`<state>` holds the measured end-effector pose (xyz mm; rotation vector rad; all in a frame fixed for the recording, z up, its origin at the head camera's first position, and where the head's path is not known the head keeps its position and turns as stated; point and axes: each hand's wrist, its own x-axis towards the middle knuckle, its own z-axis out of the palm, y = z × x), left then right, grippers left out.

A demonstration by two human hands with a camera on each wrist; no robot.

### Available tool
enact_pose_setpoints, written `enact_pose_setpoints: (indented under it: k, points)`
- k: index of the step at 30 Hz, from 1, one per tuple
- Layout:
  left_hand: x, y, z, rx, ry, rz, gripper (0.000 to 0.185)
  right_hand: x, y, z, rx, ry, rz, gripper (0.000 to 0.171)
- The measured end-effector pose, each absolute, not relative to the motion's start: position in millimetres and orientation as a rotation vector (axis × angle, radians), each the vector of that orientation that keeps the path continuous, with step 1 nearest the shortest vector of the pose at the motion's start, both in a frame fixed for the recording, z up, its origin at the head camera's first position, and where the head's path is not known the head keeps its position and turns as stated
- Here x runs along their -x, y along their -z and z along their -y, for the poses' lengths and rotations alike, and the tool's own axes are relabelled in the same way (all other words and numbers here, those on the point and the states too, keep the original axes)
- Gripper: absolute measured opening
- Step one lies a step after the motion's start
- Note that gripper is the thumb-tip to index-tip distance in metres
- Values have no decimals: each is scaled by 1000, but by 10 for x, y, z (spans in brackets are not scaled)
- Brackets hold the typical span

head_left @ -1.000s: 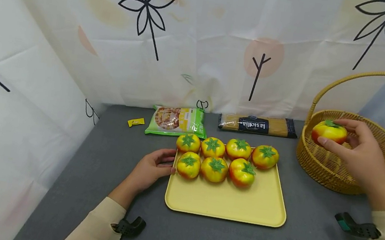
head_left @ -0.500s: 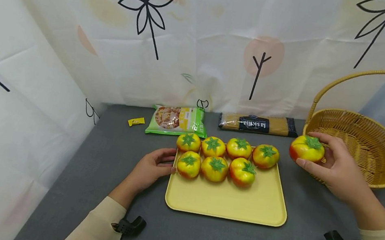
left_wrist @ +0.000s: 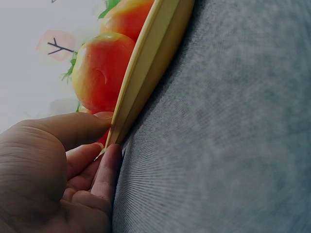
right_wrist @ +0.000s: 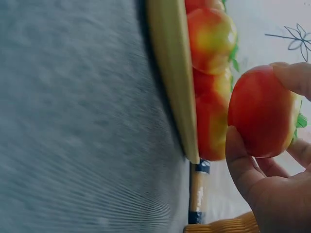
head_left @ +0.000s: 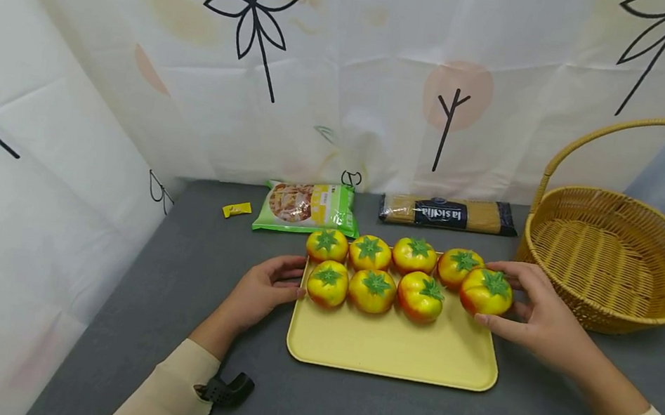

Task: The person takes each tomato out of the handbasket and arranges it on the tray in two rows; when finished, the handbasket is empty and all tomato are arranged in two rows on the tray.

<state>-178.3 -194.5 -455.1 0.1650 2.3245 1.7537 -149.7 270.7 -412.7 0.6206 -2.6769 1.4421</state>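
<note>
My right hand (head_left: 536,320) grips a yellow-red tomato (head_left: 486,293) with a green leafy top, between thumb and fingers. In the right wrist view, this tomato (right_wrist: 262,114) is held clear of the yellow tray's wall (right_wrist: 175,77). It hangs over the tray's right part, beside the front row. My left hand (head_left: 257,292) pinches the left rim of the tray (head_left: 391,357); the left wrist view has the thumb (left_wrist: 73,128) on the rim and fingers against its outer side. Several like tomatoes (head_left: 372,291) sit on the tray in two rows, the front one shorter.
A wicker basket (head_left: 611,268) with a tall handle stands at the right, nothing visible inside. Behind the tray lie a green snack bag (head_left: 307,207), a spaghetti pack (head_left: 448,214) and a small yellow sachet (head_left: 237,210). A patterned cloth (head_left: 348,96) hangs behind.
My right hand has carried the tomato from over the basket leftward and toward me to above the tray's right side. The left hand stays at the tray's rim.
</note>
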Motion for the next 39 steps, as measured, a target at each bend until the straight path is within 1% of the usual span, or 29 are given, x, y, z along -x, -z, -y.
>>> enact_pose_setpoints:
  k: [10,21,31,34,39]
  points:
    - [1777,4532,1936,-169,-1753,-2329,63,1438,4236,-2694,-730,-1318,2718,73]
    - [1785,4534,1936,-179,-1742,-2345,63,1433,4240,-2626,-777,-1312,2761,73]
    - [1772,4529,1936,-169,-1746,-2343,63,1423,4228,-2591,-761,-1241,2761,75]
    - [1771,4536,1937,-170,-1747,-2341,63,1411,4195,-2599,-733,-1223,2762,74]
    - [1778,4557,1933,-165,-1758,-2326,63,1399,4122,-2635,-715,-1141,2719,63]
